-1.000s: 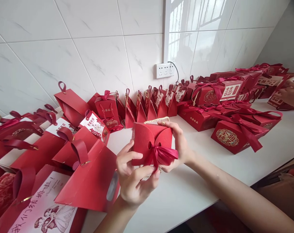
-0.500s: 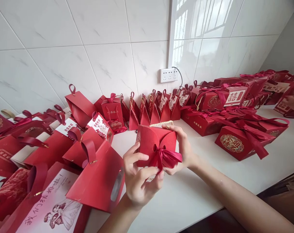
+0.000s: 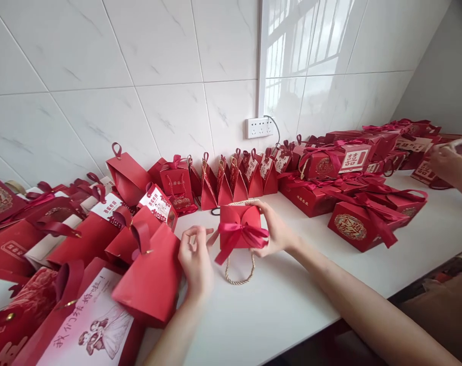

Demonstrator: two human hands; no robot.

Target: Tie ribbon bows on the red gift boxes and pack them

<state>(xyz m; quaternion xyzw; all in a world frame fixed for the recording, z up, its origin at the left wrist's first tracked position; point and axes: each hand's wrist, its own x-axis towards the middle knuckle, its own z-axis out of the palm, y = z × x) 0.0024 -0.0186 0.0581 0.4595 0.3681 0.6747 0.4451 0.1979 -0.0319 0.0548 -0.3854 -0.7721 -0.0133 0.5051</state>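
Observation:
A small red box (image 3: pixel 231 218) with a pink ribbon bow (image 3: pixel 241 235) on its near face is in the middle. My right hand (image 3: pixel 271 231) grips the box's right side, thumb below and fingers over the top. A gold cord handle (image 3: pixel 240 280) hangs in a loop under the box. My left hand (image 3: pixel 196 256) is just left of the box, its fingers apart and partly curled, with nothing held in it. Beside that hand lies a larger red box (image 3: pixel 150 279) with a ribbon loop.
Red gift boxes crowd the left side, and a row of triangular ones (image 3: pixel 223 185) lines the wall. More ribboned boxes (image 3: pixel 348 226) are stacked at right. Another person's hand (image 3: pixel 450 157) is at the far right. A power strip (image 3: pixel 260 127) is on the tiled wall.
My left hand has let go of the ribbon and moved left. The ribbon now shows as a spread bow. The box has moved away from me, and the cord loop has come into view below it.

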